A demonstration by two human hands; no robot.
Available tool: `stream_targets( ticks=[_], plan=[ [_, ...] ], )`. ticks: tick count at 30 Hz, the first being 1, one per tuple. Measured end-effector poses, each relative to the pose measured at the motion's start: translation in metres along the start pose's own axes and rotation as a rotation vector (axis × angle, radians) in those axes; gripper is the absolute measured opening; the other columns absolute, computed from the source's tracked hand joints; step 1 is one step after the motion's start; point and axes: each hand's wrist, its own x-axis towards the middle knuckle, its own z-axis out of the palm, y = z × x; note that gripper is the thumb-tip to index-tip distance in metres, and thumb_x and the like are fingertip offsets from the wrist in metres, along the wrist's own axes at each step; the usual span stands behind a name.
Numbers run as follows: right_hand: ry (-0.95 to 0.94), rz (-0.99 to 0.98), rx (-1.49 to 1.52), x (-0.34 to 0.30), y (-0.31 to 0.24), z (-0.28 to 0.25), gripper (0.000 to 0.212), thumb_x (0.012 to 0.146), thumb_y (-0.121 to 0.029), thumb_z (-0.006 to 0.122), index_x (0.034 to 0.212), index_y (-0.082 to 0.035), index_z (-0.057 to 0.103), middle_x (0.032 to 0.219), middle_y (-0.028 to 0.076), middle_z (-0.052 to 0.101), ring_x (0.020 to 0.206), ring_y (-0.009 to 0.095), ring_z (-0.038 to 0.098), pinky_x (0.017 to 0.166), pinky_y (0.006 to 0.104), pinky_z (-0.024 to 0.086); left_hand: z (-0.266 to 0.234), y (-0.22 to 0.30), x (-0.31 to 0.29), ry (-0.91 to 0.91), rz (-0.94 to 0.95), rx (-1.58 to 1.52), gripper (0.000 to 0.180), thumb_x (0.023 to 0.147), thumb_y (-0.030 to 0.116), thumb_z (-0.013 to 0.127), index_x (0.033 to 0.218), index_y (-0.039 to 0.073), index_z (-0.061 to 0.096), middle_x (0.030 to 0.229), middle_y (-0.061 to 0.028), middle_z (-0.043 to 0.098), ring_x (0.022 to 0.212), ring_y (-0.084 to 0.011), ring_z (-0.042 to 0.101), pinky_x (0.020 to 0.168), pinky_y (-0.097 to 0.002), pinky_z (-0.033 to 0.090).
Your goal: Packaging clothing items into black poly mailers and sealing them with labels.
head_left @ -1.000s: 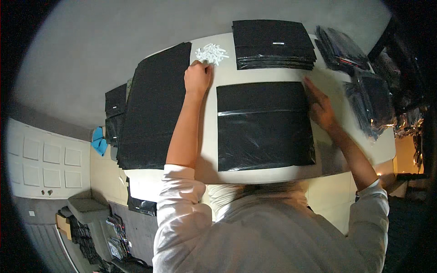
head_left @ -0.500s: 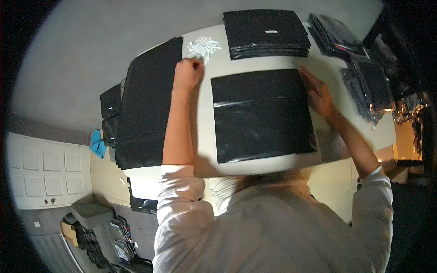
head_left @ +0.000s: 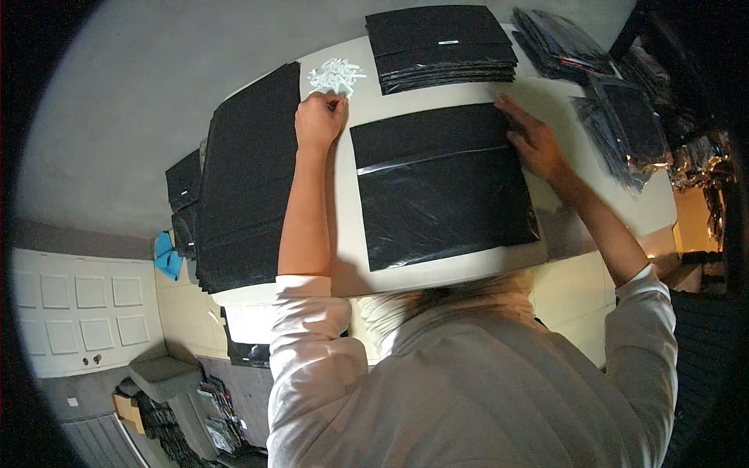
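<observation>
A flat black panel in a clear plastic sleeve (head_left: pixel 445 199) lies in front of me on the white table (head_left: pixel 347 226). My left hand (head_left: pixel 320 123) is closed, fingertips curled at the near edge of a small heap of white strips (head_left: pixel 335 76). Whatever those fingers may hold is hidden. Fingers stretched and thumb apart, my right hand (head_left: pixel 535 142) rests by the sleeve's far right corner.
Beside my left arm stands a stack of large black sheets (head_left: pixel 246 183). Sleeved black panels (head_left: pixel 441 51) are piled at the far edge. Clear plastic sleeves (head_left: pixel 624 129) and another dark sleeved pile (head_left: pixel 558 47) lie at the right.
The view has shifted slightly. My left hand stays by the white strips with its fingers curled. My right hand remains at the sleeve's far right corner.
</observation>
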Motion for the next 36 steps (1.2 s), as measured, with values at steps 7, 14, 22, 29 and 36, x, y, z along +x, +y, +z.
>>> stream_targets(
  ticks=[7,14,22,29,36],
  plan=[
    [0.007,0.102,0.018,0.004,-0.012,0.002,0.048,0.100,-0.021,0.058,0.145,-0.009,0.049,0.159,0.016,0.038,0.144,0.035,0.042,0.118,0.0442,0.035,0.004,-0.011,0.002,0.031,0.042,0.036,0.026,0.090,0.025,0.070,0.103,0.002,0.075,0.095,-0.0199,0.073,0.085,-0.0371,0.072,0.080,-0.0446,0.057],
    [0.024,0.053,0.027,-0.001,0.007,0.002,0.049,0.102,-0.018,0.055,0.149,-0.005,0.045,0.160,0.016,0.037,0.144,0.034,0.041,0.119,0.0453,0.033,-0.007,-0.016,0.008,-0.074,-0.103,-0.403,0.021,0.095,0.019,0.069,0.100,-0.001,0.075,0.085,-0.0125,0.074,0.076,-0.0214,0.070,0.074,-0.0336,0.054],
    [0.061,0.094,0.030,-0.003,-0.001,0.004,0.052,0.101,-0.036,0.056,0.147,-0.011,0.048,0.156,0.014,0.044,0.137,0.036,0.050,0.113,0.0439,0.040,-0.033,0.081,-0.005,-0.580,0.039,-0.720,0.016,0.095,0.013,0.071,0.100,-0.001,0.077,0.081,-0.0047,0.073,0.075,-0.0109,0.064,0.073,-0.0277,0.053],
    [0.031,0.071,-0.114,-0.001,0.000,0.002,0.049,0.103,-0.030,0.055,0.147,-0.009,0.048,0.159,0.012,0.040,0.145,0.031,0.040,0.120,0.0435,0.032,-0.022,0.113,-0.024,-0.746,0.152,-0.649,0.019,0.094,0.015,0.072,0.101,-0.001,0.078,0.082,-0.0062,0.074,0.074,-0.0112,0.065,0.073,-0.0282,0.054],
    [0.070,0.003,-0.096,-0.001,0.000,0.006,0.047,0.104,-0.031,0.054,0.144,-0.007,0.051,0.157,0.015,0.042,0.143,0.033,0.043,0.119,0.0436,0.034,-0.009,0.117,-0.032,-0.782,0.162,-0.560,0.011,0.086,0.006,0.075,0.094,-0.001,0.079,0.084,-0.0110,0.077,0.077,-0.0160,0.072,0.075,-0.0298,0.058]
  ],
)
